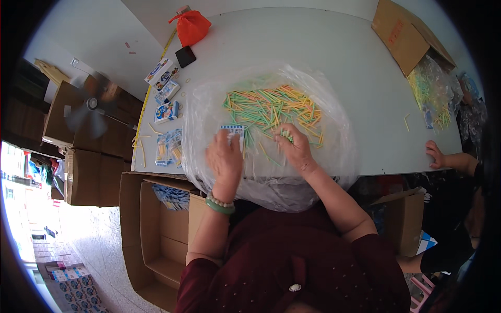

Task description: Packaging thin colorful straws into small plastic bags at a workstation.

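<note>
Dark red top w/ a round button (295,287) nearest cam. Open cardboard box (156,229) at person's left, blue packets inside. Green bangle (219,207) on left wrist. Left hand (224,156) pinches a small blue-white packet (233,129) at its fingertips. Right hand (296,149) closed around a small bunch of sticks (286,135), mostly green. Both hands over clear plastic sheet (334,151) on white table (339,57); pile of coloured sticks (274,107) just beyond. Farther: black phone (185,56), orange bag (191,26). Another person's hand (434,154) on table's right edge.
</note>
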Tool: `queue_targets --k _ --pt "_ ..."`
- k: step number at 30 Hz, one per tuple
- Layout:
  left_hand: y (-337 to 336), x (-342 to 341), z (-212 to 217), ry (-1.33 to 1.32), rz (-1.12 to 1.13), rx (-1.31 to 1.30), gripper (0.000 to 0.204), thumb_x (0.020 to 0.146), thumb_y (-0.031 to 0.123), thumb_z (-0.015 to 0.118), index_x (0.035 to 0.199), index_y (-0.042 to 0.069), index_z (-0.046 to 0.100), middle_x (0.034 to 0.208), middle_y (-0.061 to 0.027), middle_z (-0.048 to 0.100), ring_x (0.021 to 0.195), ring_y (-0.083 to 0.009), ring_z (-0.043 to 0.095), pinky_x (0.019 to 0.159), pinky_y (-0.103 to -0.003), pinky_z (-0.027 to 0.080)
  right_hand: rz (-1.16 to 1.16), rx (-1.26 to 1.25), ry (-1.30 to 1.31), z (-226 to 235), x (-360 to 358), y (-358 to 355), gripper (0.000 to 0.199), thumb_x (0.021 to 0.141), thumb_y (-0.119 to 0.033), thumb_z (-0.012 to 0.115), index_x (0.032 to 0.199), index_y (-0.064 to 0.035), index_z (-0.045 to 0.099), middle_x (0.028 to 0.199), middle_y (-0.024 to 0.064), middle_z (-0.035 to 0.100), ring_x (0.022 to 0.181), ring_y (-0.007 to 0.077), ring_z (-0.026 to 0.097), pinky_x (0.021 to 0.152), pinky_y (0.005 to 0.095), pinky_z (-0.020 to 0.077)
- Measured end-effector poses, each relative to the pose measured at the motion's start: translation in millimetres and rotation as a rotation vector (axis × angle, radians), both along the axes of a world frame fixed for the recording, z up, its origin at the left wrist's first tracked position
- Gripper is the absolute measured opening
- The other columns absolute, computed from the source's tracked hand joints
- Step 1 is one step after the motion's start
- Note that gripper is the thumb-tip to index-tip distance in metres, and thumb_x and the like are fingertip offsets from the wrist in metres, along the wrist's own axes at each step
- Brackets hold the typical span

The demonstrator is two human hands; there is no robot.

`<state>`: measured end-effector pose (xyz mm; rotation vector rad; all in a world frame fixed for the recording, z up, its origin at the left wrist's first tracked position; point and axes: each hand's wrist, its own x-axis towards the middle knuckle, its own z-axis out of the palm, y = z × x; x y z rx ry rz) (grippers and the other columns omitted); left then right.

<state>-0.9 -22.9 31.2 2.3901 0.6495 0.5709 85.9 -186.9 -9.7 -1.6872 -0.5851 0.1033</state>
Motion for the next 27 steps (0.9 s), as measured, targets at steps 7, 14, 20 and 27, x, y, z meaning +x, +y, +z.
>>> queue_targets --k 7,14,20,27 --pt "34 2 -27 0.276 0.265 0.186 0.051 0.067 0.042 0.077 0.095 0.006 0.055 0.102 -0.0127 0.055 0.1 -0.0344 0.053 0.088 -0.046 0.037 0.022 0.101 -0.028 -5 0 6 0.015 0.081 0.0 0.06 0.095 -0.0041 0.056 0.082 0.0072 0.061 0.078 0.0188 0.061 0.073 0.0299 0.0475" --pt "65 4 -34 0.264 0.184 -0.217 0.038 0.064 0.033 0.08 0.068 0.004 0.056 0.079 -0.0092 0.058 0.076 -0.0284 0.059 0.074 -0.045 0.041 0.132 0.034 -0.25 -14 -1 4 0.015 0.081 0.002 0.061 0.093 -0.004 0.055 0.081 0.0068 0.056 0.077 0.0204 0.057 0.072 0.0295 0.0457" --pt "69 -5 -38 0.01 0.096 -0.05 0.025 0.074 0.024 0.072 0.066 0.007 0.055 0.076 -0.0082 0.057 0.069 -0.0285 0.059 0.066 -0.042 0.041 0.092 -0.109 -0.428 -11 -1 7 0.015 0.081 0.003 0.06 0.093 -0.0038 0.053 0.081 0.0083 0.056 0.079 0.0237 0.06 0.07 0.0323 0.0469" --pt "59 -11 -18 -0.07 0.044 0.592 0.014 0.079 0.011 0.067 0.071 0.006 0.056 0.081 -0.0091 0.056 0.07 -0.0298 0.055 0.062 -0.039 0.04 0.07 -0.039 -0.329 -7 4 7 0.018 0.083 0.003 0.055 0.1 -0.004 0.055 0.074 0.0075 0.056 0.068 0.0196 0.059 0.063 0.0307 0.0472"
